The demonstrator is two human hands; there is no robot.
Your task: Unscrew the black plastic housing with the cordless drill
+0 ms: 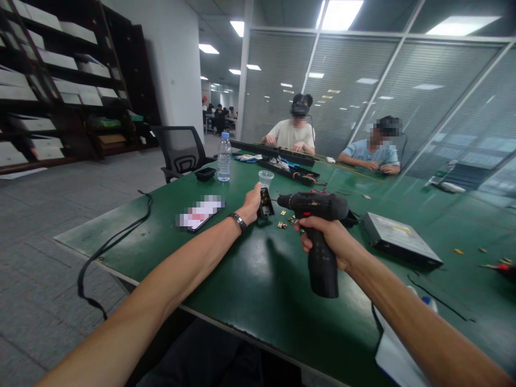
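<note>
The right hand [330, 236] grips a cordless screwdriver [318, 226] firmly; the left hand [252, 204] pinches a small black part [265, 203] upright. If the bit slips, I think it can hit the fingers or scatter the brass pieces [282, 224].

A wide office room under rectangular ceiling lights [341, 13]. A green tabletop [250, 279] fills the middle, standing on a grey carpeted floor [60, 215]. To the left, dark wooden shelves [60, 80] hold flat white boxes. A black mesh office chair [181, 150] sits at the tabletop's far corner. Behind it rises a white wall [173, 70]. Glass partition walls [363, 91] with pale blinds run along the far side.
</note>
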